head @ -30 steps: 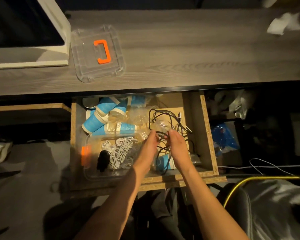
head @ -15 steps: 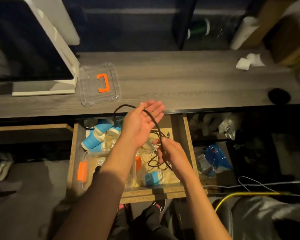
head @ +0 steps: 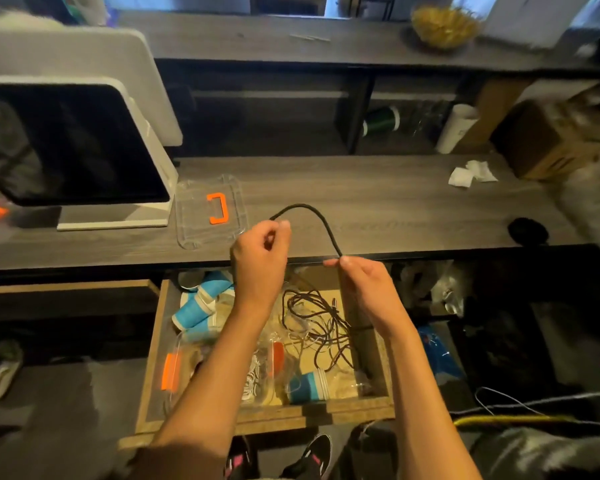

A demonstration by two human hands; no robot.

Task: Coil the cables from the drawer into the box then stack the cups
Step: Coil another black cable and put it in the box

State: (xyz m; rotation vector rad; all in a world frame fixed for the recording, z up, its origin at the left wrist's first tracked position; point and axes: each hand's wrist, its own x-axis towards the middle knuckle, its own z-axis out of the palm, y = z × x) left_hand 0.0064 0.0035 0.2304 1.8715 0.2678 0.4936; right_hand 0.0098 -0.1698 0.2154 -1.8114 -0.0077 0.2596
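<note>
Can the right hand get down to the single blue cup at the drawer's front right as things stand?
Probably not yet: the right hand is pinching the black cable, though the blue cup lies uncovered below it.

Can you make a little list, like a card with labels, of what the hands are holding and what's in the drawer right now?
left hand: closed on one end of the black cable
right hand: pinching the same cable further along
cable shape: arches up between the hands, above the desk edge
drawer: open, below the hands
in drawer: blue cups lying down, tangled cables, clear box with orange clips
lid: on the desk, off the box
</note>
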